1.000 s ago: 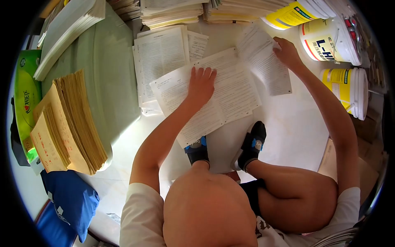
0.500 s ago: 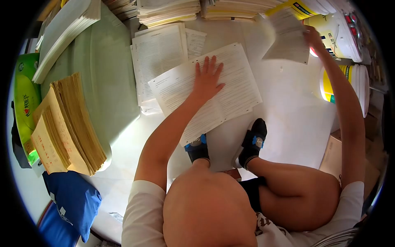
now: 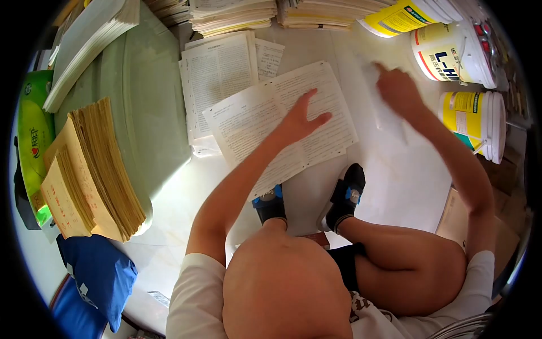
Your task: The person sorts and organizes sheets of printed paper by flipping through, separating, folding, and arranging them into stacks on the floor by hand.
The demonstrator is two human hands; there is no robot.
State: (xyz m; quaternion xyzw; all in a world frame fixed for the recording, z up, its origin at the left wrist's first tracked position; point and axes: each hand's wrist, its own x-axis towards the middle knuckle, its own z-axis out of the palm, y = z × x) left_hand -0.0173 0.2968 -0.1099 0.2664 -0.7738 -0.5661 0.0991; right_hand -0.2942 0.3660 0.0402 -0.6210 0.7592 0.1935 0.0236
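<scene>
My left hand (image 3: 302, 120) hovers over or rests lightly on printed sheets (image 3: 254, 130), thumb and forefinger spread apart. These sheets lie askew on the floor, their lower corner over one shoe (image 3: 269, 204). Further right, my right hand (image 3: 400, 93) is blurred by motion, its fingers pinched together. A pale smeared sheet of paper (image 3: 389, 121) shows faintly below that hand against the white floor, seemingly held by it. Behind the askew sheets, other printed papers (image 3: 217, 65) lie in a stack.
Yellow-and-white buckets (image 3: 443, 53) stand at the right. Tall paper stacks (image 3: 231, 16) line the back. On the left, a bundle of yellowed papers (image 3: 107, 169) and a white stack (image 3: 93, 51) sit on a pale green surface (image 3: 147, 85). A blue bag (image 3: 101, 277) lies below.
My right hand has swung left from the buckets, carrying the sheet of paper toward the middle. My left hand has shifted slightly right and turned from lying flat to a raised, spread pose.
</scene>
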